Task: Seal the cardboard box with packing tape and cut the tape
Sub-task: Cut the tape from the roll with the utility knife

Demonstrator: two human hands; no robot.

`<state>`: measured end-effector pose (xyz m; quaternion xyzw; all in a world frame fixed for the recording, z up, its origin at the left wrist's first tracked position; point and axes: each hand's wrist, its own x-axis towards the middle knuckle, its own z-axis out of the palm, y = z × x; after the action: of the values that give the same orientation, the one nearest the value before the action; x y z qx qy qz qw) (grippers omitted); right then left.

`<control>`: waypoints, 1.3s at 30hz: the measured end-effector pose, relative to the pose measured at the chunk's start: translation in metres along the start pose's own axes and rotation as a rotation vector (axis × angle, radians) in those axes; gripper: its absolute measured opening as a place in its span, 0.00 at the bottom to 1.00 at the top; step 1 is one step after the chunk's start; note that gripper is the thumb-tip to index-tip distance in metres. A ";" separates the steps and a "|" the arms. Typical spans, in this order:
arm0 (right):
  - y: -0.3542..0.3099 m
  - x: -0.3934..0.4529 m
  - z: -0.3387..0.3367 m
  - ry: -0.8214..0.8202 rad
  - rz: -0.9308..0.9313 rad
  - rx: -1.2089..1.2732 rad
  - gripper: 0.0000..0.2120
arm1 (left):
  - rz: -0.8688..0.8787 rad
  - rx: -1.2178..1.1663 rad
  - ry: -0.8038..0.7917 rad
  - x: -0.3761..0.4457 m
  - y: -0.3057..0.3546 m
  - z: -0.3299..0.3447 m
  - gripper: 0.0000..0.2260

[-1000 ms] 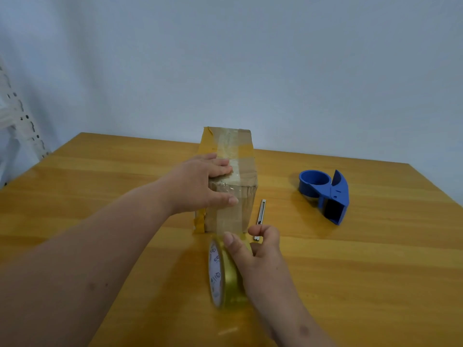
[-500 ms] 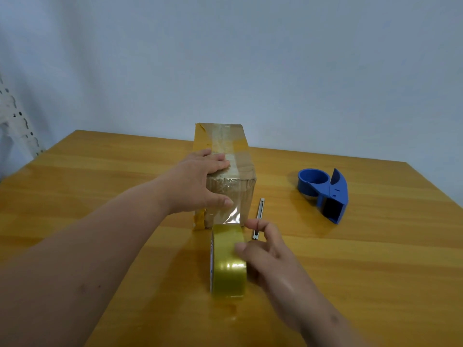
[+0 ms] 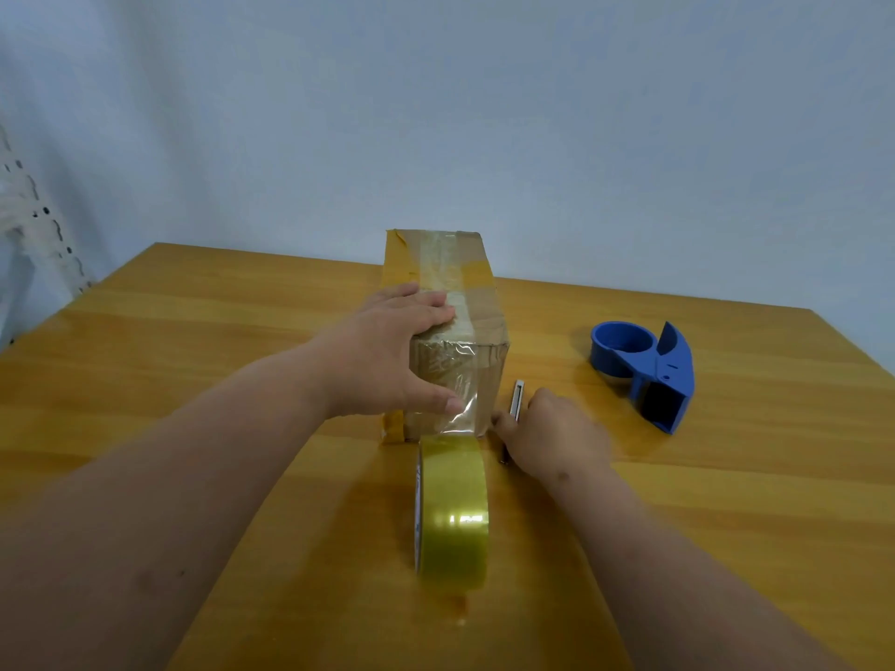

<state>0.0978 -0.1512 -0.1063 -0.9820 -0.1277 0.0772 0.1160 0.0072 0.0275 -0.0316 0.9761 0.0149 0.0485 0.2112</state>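
A tall cardboard box (image 3: 482, 322) stands mid-table with clear tape running over its top and down its near face. My left hand (image 3: 387, 351) grips its near top corner, fingers on top and thumb pressing the tape strip (image 3: 462, 404) against the front. The yellowish packing tape roll (image 3: 453, 506) stands on edge on the table just in front of the box, still joined to that strip. My right hand (image 3: 552, 433) lies right of the box with its fingers curled over the near end of a slim utility knife (image 3: 517, 397) that rests on the table.
A blue tape dispenser (image 3: 644, 370) sits on the wooden table (image 3: 193, 380) to the right of the knife. A white perforated shelf post (image 3: 29, 225) stands beyond the table's left edge. A plain wall is behind.
My right hand let go of the tape roll, left it standing on the table, and moved right and forward onto the utility knife. My left hand stayed on the box.
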 end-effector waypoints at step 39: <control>0.021 -0.076 -0.061 -0.265 -0.273 1.231 0.08 | 0.004 -0.045 -0.033 -0.003 -0.001 -0.007 0.45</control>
<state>0.0415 -0.2041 -0.0441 -0.6930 -0.1970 0.2415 0.6501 0.0033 0.0316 -0.0257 0.9719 0.0085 0.0330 0.2330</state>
